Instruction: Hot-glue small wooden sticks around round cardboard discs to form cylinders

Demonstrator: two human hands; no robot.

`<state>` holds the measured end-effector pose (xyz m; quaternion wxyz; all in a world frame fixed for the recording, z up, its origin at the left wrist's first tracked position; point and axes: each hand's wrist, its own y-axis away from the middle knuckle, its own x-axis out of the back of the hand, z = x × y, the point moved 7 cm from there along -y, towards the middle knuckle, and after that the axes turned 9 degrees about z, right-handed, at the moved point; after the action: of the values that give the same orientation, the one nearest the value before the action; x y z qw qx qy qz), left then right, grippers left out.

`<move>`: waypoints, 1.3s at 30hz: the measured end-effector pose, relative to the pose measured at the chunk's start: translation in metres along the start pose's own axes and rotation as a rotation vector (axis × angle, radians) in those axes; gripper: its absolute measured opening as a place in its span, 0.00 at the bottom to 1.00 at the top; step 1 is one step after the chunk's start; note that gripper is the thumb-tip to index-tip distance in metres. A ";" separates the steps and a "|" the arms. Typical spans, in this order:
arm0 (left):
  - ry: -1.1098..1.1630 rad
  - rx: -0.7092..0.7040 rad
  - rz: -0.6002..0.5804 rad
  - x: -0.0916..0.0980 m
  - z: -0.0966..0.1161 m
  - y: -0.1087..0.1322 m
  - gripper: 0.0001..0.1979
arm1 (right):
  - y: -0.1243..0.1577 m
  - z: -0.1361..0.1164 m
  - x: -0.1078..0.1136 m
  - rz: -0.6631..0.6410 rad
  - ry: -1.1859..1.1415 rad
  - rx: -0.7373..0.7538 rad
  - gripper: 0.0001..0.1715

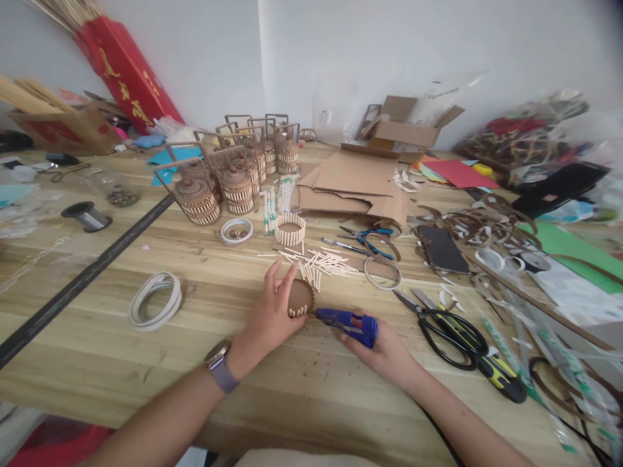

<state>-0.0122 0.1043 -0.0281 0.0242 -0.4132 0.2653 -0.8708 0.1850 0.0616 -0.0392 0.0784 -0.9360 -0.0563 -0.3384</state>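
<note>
My left hand (272,305) holds a round brown cardboard piece (300,295) by its edge, the fingers around its left side. Short pale sticks stand along the near rim of this piece. My right hand (384,350) is closed around a blue glue gun (350,325), whose tip points left at the piece's right edge. Just beyond lies a loose pile of small wooden sticks (324,263). A finished ring of upright sticks (290,230) stands behind the pile.
Woven lidded baskets with handles (238,188) stand at the back left. Cardboard sheets (350,178) lie at the back centre. Black scissors (445,337), a phone (442,249) and tangled paper strips crowd the right. A white tape roll (154,301) lies at the left.
</note>
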 end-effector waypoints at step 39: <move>-0.001 0.013 -0.023 -0.001 -0.002 0.000 0.52 | 0.010 0.037 0.022 -0.283 -0.425 -0.670 0.33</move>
<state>-0.0132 0.1051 -0.0300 0.0172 -0.4166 0.2548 -0.8725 0.2269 0.0597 -0.0542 -0.2907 -0.9418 -0.0861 -0.1449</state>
